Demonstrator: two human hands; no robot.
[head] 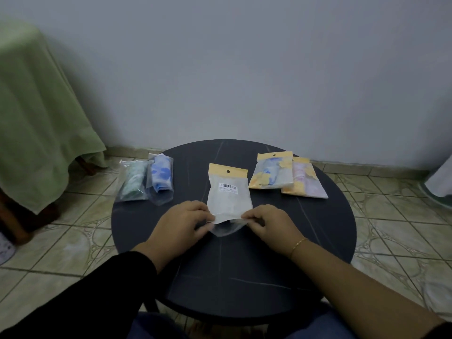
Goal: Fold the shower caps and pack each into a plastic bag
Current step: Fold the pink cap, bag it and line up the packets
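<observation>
Both the left hand [182, 222] and right hand [265, 222] pinch the frosted yellow-headed plastic bag's [228, 196] near open mouth; the thin flap could slip or tear.

Round table [244, 277] (dark) bears perhaps five bags [229, 192].

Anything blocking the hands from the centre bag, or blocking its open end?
Nothing visible does. The left hand and right hand already pinch the near open end of the translucent plastic bag with the yellow header and barcode label. The round dark table between bag and person is bare; other packets lie off to the sides.
</observation>
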